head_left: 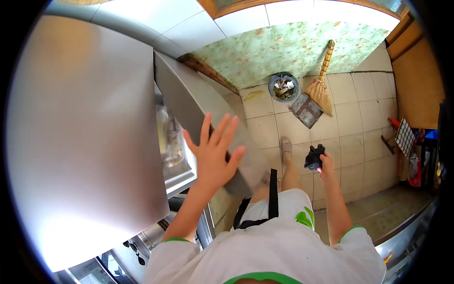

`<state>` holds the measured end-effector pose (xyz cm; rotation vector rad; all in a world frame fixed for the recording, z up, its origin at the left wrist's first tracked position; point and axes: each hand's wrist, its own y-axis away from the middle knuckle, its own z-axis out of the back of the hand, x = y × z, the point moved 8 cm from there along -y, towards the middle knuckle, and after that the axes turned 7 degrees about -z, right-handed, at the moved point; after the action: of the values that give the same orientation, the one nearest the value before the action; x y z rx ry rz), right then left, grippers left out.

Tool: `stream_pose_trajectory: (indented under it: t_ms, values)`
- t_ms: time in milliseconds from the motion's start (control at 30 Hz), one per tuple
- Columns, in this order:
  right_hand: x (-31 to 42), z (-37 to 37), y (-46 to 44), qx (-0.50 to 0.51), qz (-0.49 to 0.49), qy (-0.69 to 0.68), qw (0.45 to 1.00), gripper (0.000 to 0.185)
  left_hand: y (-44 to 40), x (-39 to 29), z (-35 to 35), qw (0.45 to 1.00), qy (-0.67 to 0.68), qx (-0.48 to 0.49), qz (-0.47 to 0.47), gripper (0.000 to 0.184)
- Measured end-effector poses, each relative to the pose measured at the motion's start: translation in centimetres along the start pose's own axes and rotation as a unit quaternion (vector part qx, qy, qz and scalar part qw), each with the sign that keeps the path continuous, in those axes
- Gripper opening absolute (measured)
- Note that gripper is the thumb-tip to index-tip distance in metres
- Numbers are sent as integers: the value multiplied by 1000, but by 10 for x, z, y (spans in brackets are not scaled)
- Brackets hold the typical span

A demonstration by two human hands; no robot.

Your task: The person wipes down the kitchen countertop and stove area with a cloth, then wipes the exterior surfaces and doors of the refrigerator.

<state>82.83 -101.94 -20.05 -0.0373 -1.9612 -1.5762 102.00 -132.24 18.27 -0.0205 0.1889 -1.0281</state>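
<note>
Right of the fridge door [203,97]: dark bundle [313,158], apparently cloth, probably light and soft, best pinched at its gathered edge; crumpled, no clear long axis or direction; right hand [327,164] closed on its side. At the door: left hand [215,155], fingers spread wide, gripping nothing, contact uncertain.

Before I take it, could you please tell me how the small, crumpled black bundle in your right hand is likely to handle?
The small, crumpled black bundle is probably floppy, given its uneven folds. It seems light, as the right hand holds it at one side. Its lumpy outline should discourage rolling.
</note>
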Motion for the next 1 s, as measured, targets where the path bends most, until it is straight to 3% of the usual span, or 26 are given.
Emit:
stream_pose_trajectory:
  t_ms: [33, 200, 233, 300, 333, 400, 467, 533, 600, 667, 800, 833, 867, 900, 933, 967, 1000]
  values:
    - [0, -11, 8, -22, -5, 25, 999, 33, 19, 11, -3, 999, 19, 38, -1, 57]
    - [-13, -70, 31, -50, -15, 67, 996, 33, 86, 3, 42, 999, -3, 45, -4, 54]
    - [-20, -85, 32, -17, -13, 39, 999, 33, 97, -1, 38, 999, -1, 51, -7, 54]
    - [-42, -115, 23, 66, -23, -7, 998, 34, 120, 0, 36, 981, 186, -48, 14, 49]
    - [-55, -130, 18, 114, -35, -27, 993, 36, 126, 1, 25, 982, 186, -39, 14, 49]
    - [-66, -160, 33, 77, -51, -20, 995, 38, 144, 26, 3, 957, 250, -93, 118, 44]
    - [-78, -184, 51, 41, -62, -13, 997, 40, 163, 48, -21, 950, 256, -96, 147, 44]
    - [-95, -227, 67, 173, -100, -54, 978, 41, 182, 71, -51, 944, 262, -96, 176, 43]
    - [-117, -255, 68, 205, -127, -70, 968, 40, 216, 99, -87, 860, 376, -117, 324, 45]
    - [-136, -284, 76, 238, -157, -84, 955, 39, 230, 98, -107, 836, 404, -89, 360, 44]
    - [-135, -348, 124, 345, -9, -85, 935, 50, 279, 92, -164, 778, 430, -28, 457, 42]
    - [-126, -360, 144, 368, 36, -1, 929, 51, 288, 86, -174, 772, 419, -5, 478, 42]
    - [-111, -371, 170, 407, -31, 28, 913, 44, 296, 80, -185, 765, 410, 21, 496, 41]
    - [-99, -386, 182, 409, 151, 135, 890, 41, 294, 70, -197, 764, 410, 29, 497, 41]
    - [-92, -402, 199, 393, 326, 239, 826, 38, 293, 61, -201, 775, 409, -16, 482, 40]
    - [-87, -412, 201, 391, 321, 243, 828, 38, 292, 56, -202, 781, 408, -63, 468, 40]
    - [-65, -419, 216, 409, 395, 194, 800, 36, 293, 55, -208, 777, 412, -64, 473, 40]
